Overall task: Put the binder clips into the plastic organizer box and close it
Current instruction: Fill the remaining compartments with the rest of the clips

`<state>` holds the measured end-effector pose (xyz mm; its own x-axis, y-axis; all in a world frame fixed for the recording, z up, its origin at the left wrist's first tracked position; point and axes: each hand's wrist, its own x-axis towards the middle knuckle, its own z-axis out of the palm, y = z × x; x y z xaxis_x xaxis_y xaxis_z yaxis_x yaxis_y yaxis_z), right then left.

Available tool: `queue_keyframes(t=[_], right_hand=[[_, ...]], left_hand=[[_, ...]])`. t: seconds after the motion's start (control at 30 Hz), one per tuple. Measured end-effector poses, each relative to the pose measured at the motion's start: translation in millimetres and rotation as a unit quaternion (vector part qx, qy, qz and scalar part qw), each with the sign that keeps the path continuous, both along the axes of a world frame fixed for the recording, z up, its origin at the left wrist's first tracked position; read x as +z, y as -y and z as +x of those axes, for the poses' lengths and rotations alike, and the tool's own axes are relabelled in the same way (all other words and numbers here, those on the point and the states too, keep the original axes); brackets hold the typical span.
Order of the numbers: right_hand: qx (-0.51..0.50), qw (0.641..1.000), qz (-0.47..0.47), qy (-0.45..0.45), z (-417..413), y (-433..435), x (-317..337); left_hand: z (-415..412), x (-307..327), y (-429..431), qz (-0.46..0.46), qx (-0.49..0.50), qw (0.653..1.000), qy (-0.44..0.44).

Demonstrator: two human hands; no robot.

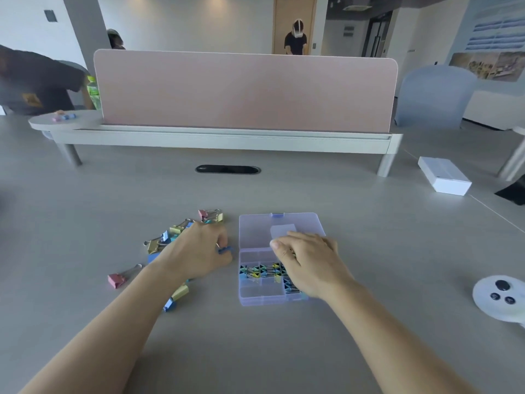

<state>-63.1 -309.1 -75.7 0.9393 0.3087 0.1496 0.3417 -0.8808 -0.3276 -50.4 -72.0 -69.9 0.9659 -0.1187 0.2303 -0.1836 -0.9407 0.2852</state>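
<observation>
Left hand (199, 251) is pinching a blue clip (226, 249) just left of the box (255, 297). Right hand (309, 260) sits curled over the box, can't tell if it's holding anything. My worry: overfill a compartment and the lid (255, 228) probably won't shut.

I can read no text from here: the yellow print on the dark grey T-shirt (31, 99), the blue-and-white wall poster (494, 27) and the pale label (282, 231) on the clear plastic organizer box (255, 301) are too blurred.
</observation>
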Motion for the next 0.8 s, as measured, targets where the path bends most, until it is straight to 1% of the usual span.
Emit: queue_keyframes(t=[0.13,0.27,0.37,0.43,0.53,0.6,0.67,0.8], right_hand=[[0.016,0.999,0.028,0.016,-3.4,-3.8,3.9],[0.010,0.996,0.081,0.036,-6.9,-4.1,6.4],[0.007,0.993,0.106,0.045,-8.4,-4.2,9.6],[0.012,0.991,0.126,0.042,-8.5,-3.3,9.5],[0.041,0.984,0.168,0.052,-7.9,-4.6,8.8],[0.064,0.984,0.163,0.038,-9.3,-8.3,8.3],[0.070,0.987,0.140,0.030,-9.9,-11.8,5.7],[0.041,0.992,0.119,0.025,-9.1,-11.4,4.7]], left_hand=[[-1.0,6.4,-1.5,-0.043,-0.006,0.999,0.004],[-2.3,4.5,2.9,-0.051,-0.010,0.999,0.009],[-3.3,1.6,6.9,-0.054,-0.029,0.995,0.076],[-7.8,4.1,11.5,-0.090,-0.045,0.990,0.096],[-16.8,8.8,25.6,-0.179,-0.053,0.976,0.111],[-20.8,9.9,37.7,-0.226,-0.049,0.967,0.108],[-22.2,8.5,48.0,-0.243,-0.046,0.964,0.095],[-21.5,1.3,54.8,-0.209,-0.068,0.973,0.066]])
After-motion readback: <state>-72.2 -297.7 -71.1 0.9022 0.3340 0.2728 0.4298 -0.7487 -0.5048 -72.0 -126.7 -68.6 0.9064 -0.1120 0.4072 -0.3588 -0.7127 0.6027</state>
